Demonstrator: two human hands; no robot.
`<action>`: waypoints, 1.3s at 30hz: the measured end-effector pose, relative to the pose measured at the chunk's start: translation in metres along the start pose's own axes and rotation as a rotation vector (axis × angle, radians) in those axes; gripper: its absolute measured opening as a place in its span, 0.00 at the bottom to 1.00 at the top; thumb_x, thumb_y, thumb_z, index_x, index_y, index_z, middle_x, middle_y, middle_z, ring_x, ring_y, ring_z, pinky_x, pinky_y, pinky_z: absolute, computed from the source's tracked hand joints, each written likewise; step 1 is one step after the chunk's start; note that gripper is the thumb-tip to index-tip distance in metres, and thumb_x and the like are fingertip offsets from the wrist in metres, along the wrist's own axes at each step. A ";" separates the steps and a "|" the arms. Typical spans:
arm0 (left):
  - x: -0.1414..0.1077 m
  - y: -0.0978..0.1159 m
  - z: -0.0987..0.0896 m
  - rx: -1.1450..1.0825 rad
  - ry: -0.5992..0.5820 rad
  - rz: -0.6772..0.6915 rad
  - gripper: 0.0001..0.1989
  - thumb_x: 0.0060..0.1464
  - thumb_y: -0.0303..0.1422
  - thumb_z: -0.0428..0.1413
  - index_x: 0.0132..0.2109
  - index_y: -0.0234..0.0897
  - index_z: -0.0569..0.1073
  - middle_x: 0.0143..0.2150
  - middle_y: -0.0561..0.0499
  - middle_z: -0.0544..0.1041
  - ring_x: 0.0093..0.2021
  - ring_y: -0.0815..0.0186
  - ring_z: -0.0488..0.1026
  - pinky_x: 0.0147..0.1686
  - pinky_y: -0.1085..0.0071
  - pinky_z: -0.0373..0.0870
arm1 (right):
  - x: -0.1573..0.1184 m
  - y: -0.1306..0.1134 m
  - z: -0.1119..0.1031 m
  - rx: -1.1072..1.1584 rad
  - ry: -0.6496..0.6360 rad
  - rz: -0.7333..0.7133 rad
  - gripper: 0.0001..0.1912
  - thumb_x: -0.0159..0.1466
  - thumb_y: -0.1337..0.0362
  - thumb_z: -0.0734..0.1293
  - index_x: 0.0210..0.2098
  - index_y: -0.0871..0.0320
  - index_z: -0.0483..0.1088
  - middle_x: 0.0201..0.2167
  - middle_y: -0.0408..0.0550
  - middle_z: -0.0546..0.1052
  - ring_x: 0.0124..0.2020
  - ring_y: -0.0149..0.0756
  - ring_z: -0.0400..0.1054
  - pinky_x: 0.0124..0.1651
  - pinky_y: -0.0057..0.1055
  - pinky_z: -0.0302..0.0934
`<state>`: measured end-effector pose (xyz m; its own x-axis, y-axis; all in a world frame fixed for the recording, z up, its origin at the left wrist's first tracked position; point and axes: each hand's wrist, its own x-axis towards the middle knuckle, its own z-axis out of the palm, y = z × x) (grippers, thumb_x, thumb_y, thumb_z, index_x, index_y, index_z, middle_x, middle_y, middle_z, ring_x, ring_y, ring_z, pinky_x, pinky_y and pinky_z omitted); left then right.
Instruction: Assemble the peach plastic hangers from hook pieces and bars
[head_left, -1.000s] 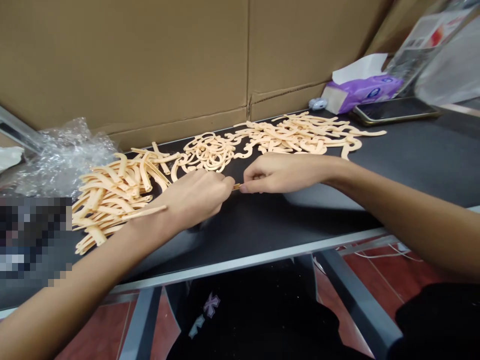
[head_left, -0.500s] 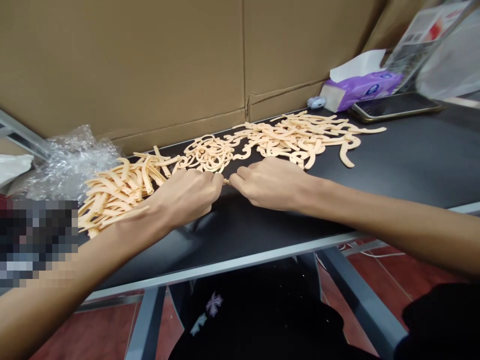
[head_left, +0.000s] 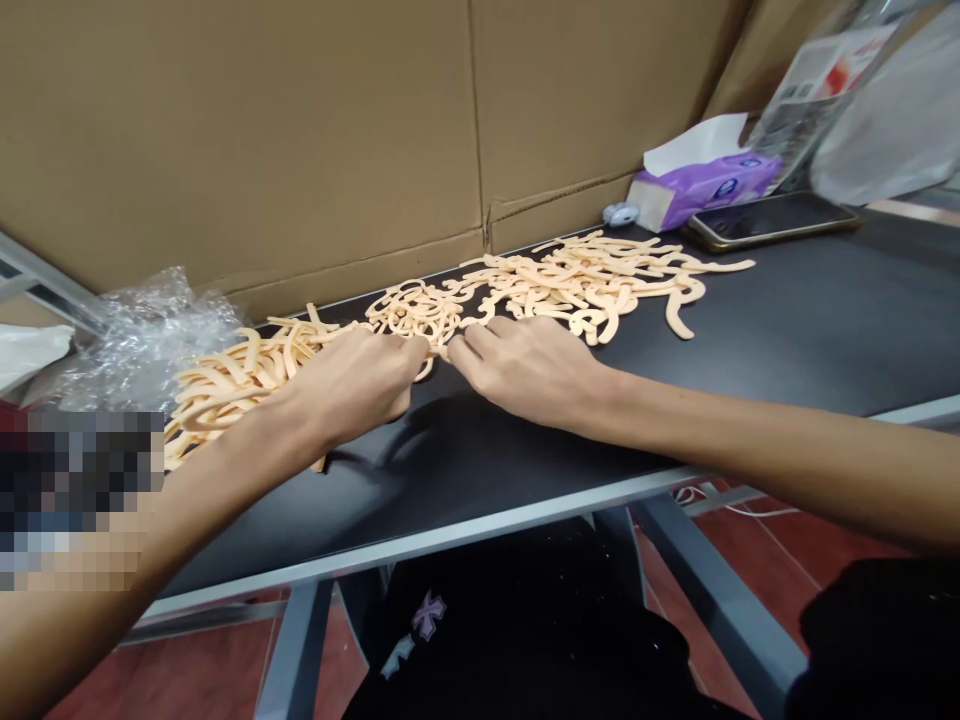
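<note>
Flat peach-coloured plastic pieces (head_left: pixel 525 285) run in a long band along the far side of the counter, and the person's hands work at its middle. The left hand (head_left: pixel 352 385) and the right hand (head_left: pixel 525 370) come together at the near edge of a knot of interlocked peach rings (head_left: pixel 412 312), their fingertips almost meeting. The left fingers curl down towards the pieces, while the right lie longer and flatter, but neither grip shows clearly: I cannot tell whether either has closed on a piece.

To the left lies a heap of straighter peach strips (head_left: pixel 240 375), roughly lined up. To the right is a loose spread of peach hook-shaped pieces (head_left: pixel 600 285). The heap looks like the part already pulled free, with the knot and much of the spread left to separate.

The black counter (head_left: pixel 787 340) carries it all, backed by a sheet of brown corrugated cardboard (head_left: pixel 247 150). Crumpled clear bubble wrap (head_left: pixel 161 345) sits far left, and a purple tissue packet (head_left: pixel 705 175) and a black smartphone (head_left: pixel 772 220) sit far right.
</note>
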<state>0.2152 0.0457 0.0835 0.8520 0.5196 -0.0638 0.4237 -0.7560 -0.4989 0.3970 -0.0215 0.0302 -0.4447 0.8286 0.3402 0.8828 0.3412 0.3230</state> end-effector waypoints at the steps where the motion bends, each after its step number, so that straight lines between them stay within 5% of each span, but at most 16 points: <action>1: -0.001 -0.002 -0.001 -0.006 0.010 -0.006 0.11 0.54 0.19 0.48 0.36 0.34 0.73 0.26 0.48 0.74 0.25 0.63 0.69 0.26 0.66 0.52 | 0.000 0.001 -0.001 0.033 0.008 0.024 0.17 0.71 0.77 0.55 0.48 0.66 0.74 0.38 0.59 0.80 0.37 0.44 0.73 0.29 0.37 0.37; 8: -0.007 -0.011 -0.005 -0.087 0.163 -0.042 0.11 0.61 0.22 0.46 0.35 0.36 0.71 0.28 0.49 0.72 0.26 0.65 0.65 0.28 0.66 0.50 | 0.004 0.015 0.001 0.380 0.210 0.131 0.20 0.75 0.59 0.57 0.36 0.63 0.74 0.33 0.55 0.77 0.33 0.38 0.64 0.33 0.36 0.40; 13: -0.001 -0.014 0.001 -0.164 0.227 -0.055 0.10 0.58 0.21 0.47 0.34 0.37 0.71 0.26 0.51 0.69 0.23 0.67 0.59 0.27 0.66 0.44 | 0.012 0.027 0.010 0.899 0.196 0.149 0.21 0.71 0.56 0.62 0.23 0.58 0.62 0.21 0.39 0.62 0.25 0.28 0.53 0.32 0.32 0.45; 18: 0.003 -0.023 -0.002 -0.260 0.260 -0.003 0.12 0.60 0.24 0.46 0.34 0.38 0.72 0.25 0.51 0.67 0.24 0.67 0.60 0.29 0.67 0.47 | 0.016 0.031 0.017 1.215 0.270 0.189 0.19 0.66 0.54 0.67 0.24 0.59 0.67 0.21 0.38 0.62 0.26 0.28 0.54 0.31 0.31 0.47; 21: 0.003 -0.025 -0.008 -0.254 0.281 0.015 0.14 0.61 0.25 0.44 0.35 0.38 0.75 0.26 0.51 0.69 0.26 0.67 0.62 0.30 0.68 0.50 | 0.019 0.036 0.019 1.431 0.198 0.191 0.18 0.67 0.54 0.66 0.25 0.60 0.69 0.22 0.39 0.64 0.24 0.27 0.53 0.27 0.29 0.46; 24: 0.002 -0.021 -0.011 -0.200 0.271 0.007 0.14 0.59 0.23 0.45 0.35 0.37 0.75 0.25 0.51 0.68 0.24 0.67 0.59 0.29 0.67 0.48 | 0.019 0.045 0.017 1.579 -0.006 0.204 0.15 0.67 0.59 0.67 0.26 0.60 0.67 0.23 0.39 0.63 0.20 0.24 0.47 0.23 0.28 0.41; 27: 0.000 -0.014 -0.009 -0.172 0.251 0.016 0.15 0.58 0.22 0.44 0.35 0.37 0.74 0.23 0.51 0.65 0.23 0.67 0.54 0.28 0.65 0.46 | 0.017 0.054 0.014 1.634 -0.216 0.123 0.15 0.68 0.60 0.68 0.27 0.60 0.66 0.23 0.37 0.61 0.19 0.22 0.44 0.21 0.27 0.39; 30: -0.002 -0.011 -0.003 -0.168 0.267 0.027 0.16 0.60 0.21 0.43 0.37 0.38 0.74 0.23 0.52 0.63 0.23 0.66 0.54 0.29 0.65 0.46 | 0.015 0.058 0.014 1.650 -0.258 0.066 0.16 0.68 0.60 0.69 0.27 0.60 0.67 0.21 0.36 0.60 0.19 0.22 0.45 0.21 0.27 0.40; 39: -0.001 -0.017 0.023 -0.062 0.412 0.099 0.16 0.60 0.20 0.45 0.40 0.35 0.76 0.25 0.52 0.69 0.22 0.68 0.55 0.26 0.67 0.44 | 0.010 0.045 -0.003 1.171 0.087 -0.004 0.15 0.66 0.57 0.70 0.27 0.60 0.71 0.21 0.37 0.61 0.25 0.26 0.54 0.29 0.28 0.48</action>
<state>0.2002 0.0675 0.0724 0.9357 0.2503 0.2485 0.3408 -0.8230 -0.4545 0.4317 0.0007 0.0506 -0.4165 0.8091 0.4146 0.4615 0.5811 -0.6703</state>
